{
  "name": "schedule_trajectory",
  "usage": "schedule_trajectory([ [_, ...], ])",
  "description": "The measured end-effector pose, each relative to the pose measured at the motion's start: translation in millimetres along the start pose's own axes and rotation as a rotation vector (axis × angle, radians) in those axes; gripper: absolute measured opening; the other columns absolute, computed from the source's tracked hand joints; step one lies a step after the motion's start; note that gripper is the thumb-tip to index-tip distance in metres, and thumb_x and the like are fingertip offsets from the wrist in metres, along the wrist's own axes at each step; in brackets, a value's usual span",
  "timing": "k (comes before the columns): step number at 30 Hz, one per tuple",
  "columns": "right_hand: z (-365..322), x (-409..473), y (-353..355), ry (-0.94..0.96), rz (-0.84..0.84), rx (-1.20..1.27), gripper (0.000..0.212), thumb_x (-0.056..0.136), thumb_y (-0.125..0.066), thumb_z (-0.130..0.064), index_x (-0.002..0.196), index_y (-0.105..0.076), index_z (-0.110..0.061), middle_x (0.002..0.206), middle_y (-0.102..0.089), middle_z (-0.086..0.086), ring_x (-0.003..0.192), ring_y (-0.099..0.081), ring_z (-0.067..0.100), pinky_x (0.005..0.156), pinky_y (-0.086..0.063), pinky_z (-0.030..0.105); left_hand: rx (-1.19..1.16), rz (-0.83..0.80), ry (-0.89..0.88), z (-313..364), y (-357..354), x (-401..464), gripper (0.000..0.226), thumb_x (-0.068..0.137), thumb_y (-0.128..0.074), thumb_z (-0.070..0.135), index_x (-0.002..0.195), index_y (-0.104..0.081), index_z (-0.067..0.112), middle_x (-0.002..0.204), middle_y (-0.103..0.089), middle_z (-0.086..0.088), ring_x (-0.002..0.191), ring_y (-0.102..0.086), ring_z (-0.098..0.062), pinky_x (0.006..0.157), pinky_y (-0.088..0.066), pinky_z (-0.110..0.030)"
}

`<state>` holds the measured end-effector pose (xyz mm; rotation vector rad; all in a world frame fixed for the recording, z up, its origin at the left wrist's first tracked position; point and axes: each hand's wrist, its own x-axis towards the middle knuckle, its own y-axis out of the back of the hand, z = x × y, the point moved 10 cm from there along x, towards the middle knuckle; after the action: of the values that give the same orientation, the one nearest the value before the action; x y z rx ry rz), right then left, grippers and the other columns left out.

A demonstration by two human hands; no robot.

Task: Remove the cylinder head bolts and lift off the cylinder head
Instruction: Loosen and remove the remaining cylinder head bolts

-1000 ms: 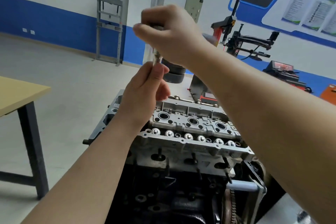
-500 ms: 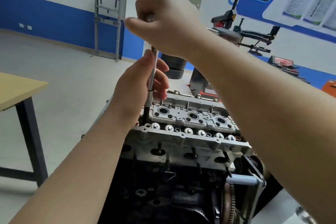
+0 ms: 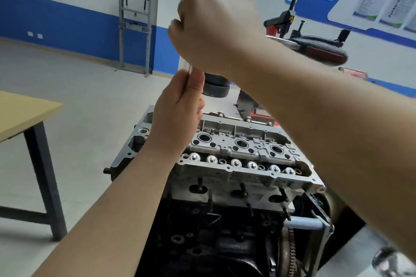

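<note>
We hold a thin steel tool shaft [image 3: 191,72], blurred, between right hand [image 3: 216,29] fisted on top and left hand [image 3: 180,105] pinching lower, above the grey aluminium cylinder head's [image 3: 243,164] left end (still seated on its black engine block [image 3: 202,231]); a crooked approach could slip off the bolt.

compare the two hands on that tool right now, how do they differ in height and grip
The right hand is the higher one, closed in a fist over the top of the tool, its back to the camera. The left hand sits directly below, just above the cylinder head, fingers and thumb wrapped around the thin shaft. Both hold the same upright tool, which is blurred here.
</note>
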<state>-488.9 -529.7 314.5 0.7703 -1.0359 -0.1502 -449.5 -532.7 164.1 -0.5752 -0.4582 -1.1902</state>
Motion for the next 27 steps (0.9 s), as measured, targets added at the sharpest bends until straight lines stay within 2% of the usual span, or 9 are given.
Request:
schedule_trajectory([
  [2, 5, 1, -8, 0.028, -0.106, 0.077, 0.04, 0.095, -0.047, -0.048, 0.07, -0.046, -0.017, 0.066, -0.047, -0.002, 0.065, -0.051, 0.025, 0.052, -0.028, 0.027, -0.026, -0.009, 0.012, 0, -3, 0, 0.048, 0.111, -0.043, 0.036, 0.094, -0.038, -0.009, 0.069, -0.029, -0.025, 0.053, -0.028, -0.02, 0.049, -0.024, -0.038],
  [5, 18, 1, -19, -0.022, -0.378, 0.359, 0.055, 0.095, -0.05, -0.07, 0.073, -0.061, -0.021, 0.055, -0.058, -0.009, 0.047, -0.053, 0.006, 0.046, -0.038, 0.02, -0.016, -0.031, -0.007, -2, -6, 0, 0.042, 0.11, -0.043, 0.037, 0.092, -0.044, -0.001, 0.064, -0.036, -0.013, 0.051, -0.033, -0.013, 0.046, -0.03, -0.026],
  [6, 24, 0, -20, -0.057, -0.461, 0.439, 0.061, 0.095, -0.048, -0.075, 0.078, -0.068, -0.02, 0.055, -0.064, -0.009, 0.044, -0.057, 0.004, 0.047, -0.044, 0.019, -0.013, -0.039, -0.011, -3, -7, 0, 0.04, 0.11, -0.043, 0.039, 0.091, -0.047, 0.003, 0.063, -0.038, -0.007, 0.051, -0.034, -0.012, 0.046, -0.031, -0.023],
  [8, 42, -2, -25, -0.137, -0.609, 0.552, 0.068, 0.096, -0.044, -0.077, 0.087, -0.074, -0.017, 0.068, -0.076, -0.001, 0.052, -0.069, 0.015, 0.055, -0.056, 0.027, -0.003, -0.04, -0.018, -5, -8, -2, 0.038, 0.11, -0.044, 0.042, 0.089, -0.049, 0.012, 0.063, -0.04, -0.001, 0.052, -0.035, -0.011, 0.047, -0.033, -0.021],
  [9, 50, -5, -29, -0.173, -0.674, 0.585, 0.07, 0.097, -0.043, -0.077, 0.085, -0.074, -0.015, 0.074, -0.077, 0.006, 0.054, -0.071, 0.022, 0.057, -0.058, 0.032, 0.002, -0.037, -0.021, -6, -8, -3, 0.037, 0.11, -0.044, 0.045, 0.088, -0.05, 0.015, 0.063, -0.041, 0.001, 0.052, -0.035, -0.012, 0.048, -0.033, -0.022],
  [11, 60, -13, -38, -0.245, -0.761, 0.654, 0.074, 0.098, -0.043, -0.075, 0.07, -0.074, -0.015, 0.074, -0.074, 0.014, 0.048, -0.062, 0.026, 0.055, -0.052, 0.034, 0.004, -0.031, -0.02, -7, -7, -4, 0.039, 0.108, -0.045, 0.05, 0.089, -0.053, 0.018, 0.063, -0.042, 0.001, 0.054, -0.036, -0.014, 0.048, -0.033, -0.026],
  [14, 66, -16, -46, -0.314, -0.74, 0.766, 0.07, 0.095, -0.05, -0.075, 0.056, -0.069, -0.021, 0.066, -0.065, 0.012, 0.04, -0.044, 0.021, 0.047, -0.038, 0.026, 0.002, -0.027, -0.014, -9, -7, -4, 0.04, 0.107, -0.045, 0.054, 0.089, -0.054, 0.02, 0.064, -0.043, -0.001, 0.055, -0.037, -0.016, 0.047, -0.033, -0.027],
  [19, 67, -21, -47, -0.317, -0.821, 0.88, 0.059, 0.089, -0.06, -0.074, 0.061, -0.064, -0.022, 0.066, -0.061, 0.011, 0.041, -0.038, 0.02, 0.048, -0.034, 0.027, 0.033, -0.029, -0.037, -6, -7, -5, 0.039, 0.108, -0.044, 0.053, 0.093, -0.054, 0.018, 0.069, -0.044, -0.017, 0.056, -0.039, -0.02, 0.048, -0.035, -0.028],
  [27, 73, -19, -56, -0.324, -0.854, 0.949, 0.058, 0.086, -0.063, -0.075, 0.059, -0.066, -0.023, 0.066, -0.061, 0.011, 0.04, -0.038, 0.02, 0.045, -0.034, 0.025, 0.14, -0.019, -0.065, -2, -6, -6, 0.042, 0.107, -0.041, 0.056, 0.094, -0.055, 0.019, 0.069, -0.057, -0.006, 0.058, -0.052, -0.018, 0.055, -0.048, -0.038],
])
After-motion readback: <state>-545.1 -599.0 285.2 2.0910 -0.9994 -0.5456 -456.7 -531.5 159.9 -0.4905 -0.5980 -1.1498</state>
